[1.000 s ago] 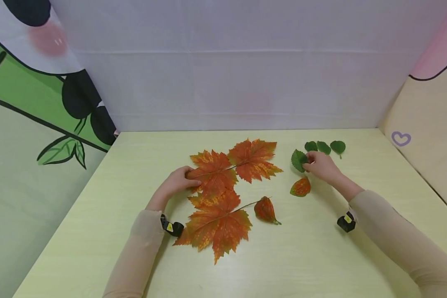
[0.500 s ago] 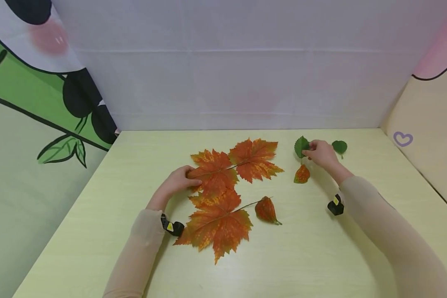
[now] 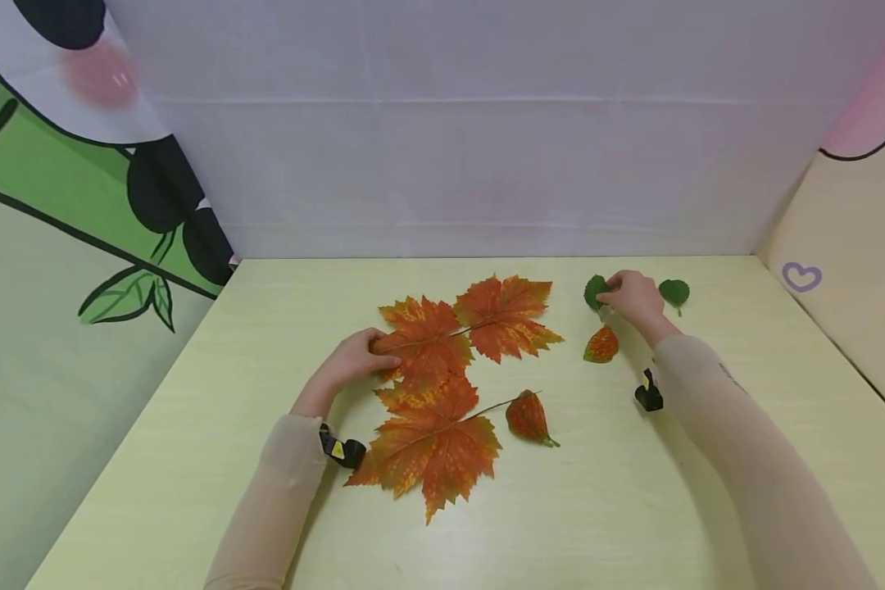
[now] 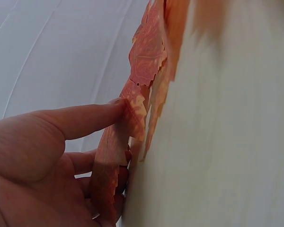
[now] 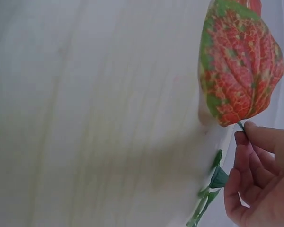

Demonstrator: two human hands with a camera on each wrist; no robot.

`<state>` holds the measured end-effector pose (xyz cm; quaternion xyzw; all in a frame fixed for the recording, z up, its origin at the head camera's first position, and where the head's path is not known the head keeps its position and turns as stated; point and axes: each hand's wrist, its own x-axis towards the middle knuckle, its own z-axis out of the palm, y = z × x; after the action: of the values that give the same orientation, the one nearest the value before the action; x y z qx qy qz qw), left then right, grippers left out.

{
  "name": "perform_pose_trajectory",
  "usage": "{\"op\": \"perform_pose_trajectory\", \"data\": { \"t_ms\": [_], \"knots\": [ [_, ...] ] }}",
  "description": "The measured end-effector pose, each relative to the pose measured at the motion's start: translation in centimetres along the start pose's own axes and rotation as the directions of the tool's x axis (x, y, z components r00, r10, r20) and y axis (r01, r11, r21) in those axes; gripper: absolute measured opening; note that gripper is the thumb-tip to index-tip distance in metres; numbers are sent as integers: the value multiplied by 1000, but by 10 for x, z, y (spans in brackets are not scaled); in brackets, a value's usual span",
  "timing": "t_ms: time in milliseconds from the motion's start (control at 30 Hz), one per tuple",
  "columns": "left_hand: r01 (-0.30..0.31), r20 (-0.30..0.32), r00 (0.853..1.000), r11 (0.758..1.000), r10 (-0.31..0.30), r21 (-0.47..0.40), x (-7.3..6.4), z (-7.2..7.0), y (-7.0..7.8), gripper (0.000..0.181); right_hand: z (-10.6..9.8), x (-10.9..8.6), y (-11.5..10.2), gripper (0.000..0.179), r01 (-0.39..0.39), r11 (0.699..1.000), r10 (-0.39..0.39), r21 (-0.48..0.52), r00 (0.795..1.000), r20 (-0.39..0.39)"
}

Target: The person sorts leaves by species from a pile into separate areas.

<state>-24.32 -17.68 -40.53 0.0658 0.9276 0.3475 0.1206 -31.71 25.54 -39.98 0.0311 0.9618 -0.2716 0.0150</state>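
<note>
My left hand [image 3: 348, 358] pinches the left edge of an orange maple leaf [image 3: 424, 340] between thumb and fingers; the left wrist view shows the thumb on top of the leaf edge [image 4: 132, 106]. My right hand [image 3: 637, 297] pinches a green leaf [image 3: 594, 291] at the far right of the table. Just below that leaf is a red-orange leaf [image 3: 601, 345] with green margins. In the right wrist view this red leaf [image 5: 241, 66] appears large, a thin green stem running from its base to the fingertips of the right hand [image 5: 270, 175].
Two more maple leaves lie on the pale table, one behind [image 3: 505, 315] and one nearer [image 3: 435, 447]. A red, pod-shaped piece [image 3: 528, 418] lies by the nearer stem. Beside the right hand is another green leaf [image 3: 674, 292]. A white cloth wall [image 3: 442, 180] rises behind.
My right hand has moved away toward the back of the table with the green leaf, and the red-orange leaf has shifted back too. Two back-row green leaves are now hidden. The left hand stays.
</note>
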Motion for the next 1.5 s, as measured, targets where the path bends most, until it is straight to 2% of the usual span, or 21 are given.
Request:
{"op": "perform_pose_trajectory", "data": {
  "t_ms": [233,367,467,600,733,967,1067,1167,1333,1500],
  "knots": [
    [-15,1,1000,1000,15,7,2,0,-1,48,1,-4,2,42,-71,997,70,-11,997,-37],
    [-15,1,1000,1000,15,12,2,-1,-2,49,-2,-10,4,42,-65,998,64,-8,997,-53],
    [-14,0,1000,1000,14,9,1,-2,-2,49,-4,-16,6,40,-10,1000,10,11,998,-68],
    [-14,-4,1000,1000,14,10,-1,-2,-3,49,-4,-24,12,36,120,991,-118,54,992,-46],
    [-11,-2,1000,1000,11,6,-2,-2,-5,49,-4,-33,17,37,245,965,-249,99,968,36],
    [2,7,1000,999,-2,-33,-4,-5,-7,48,-2,-52,20,45,354,920,-384,169,901,204],
    [11,-3,1000,996,-11,-83,-3,-5,-6,44,1,-58,20,45,402,894,-441,197,866,236],
    [9,-15,1000,994,-10,-108,-2,-5,-6,43,3,-63,20,45,443,875,-481,196,841,248],
    [11,-34,999,987,-17,-162,-2,-5,-6,46,4,-70,22,36,484,861,-508,154,823,252],
    [14,-36,999,967,-24,-254,-4,-6,-6,45,4,-75,19,29,515,851,-525,103,825,211]
  ]
}}
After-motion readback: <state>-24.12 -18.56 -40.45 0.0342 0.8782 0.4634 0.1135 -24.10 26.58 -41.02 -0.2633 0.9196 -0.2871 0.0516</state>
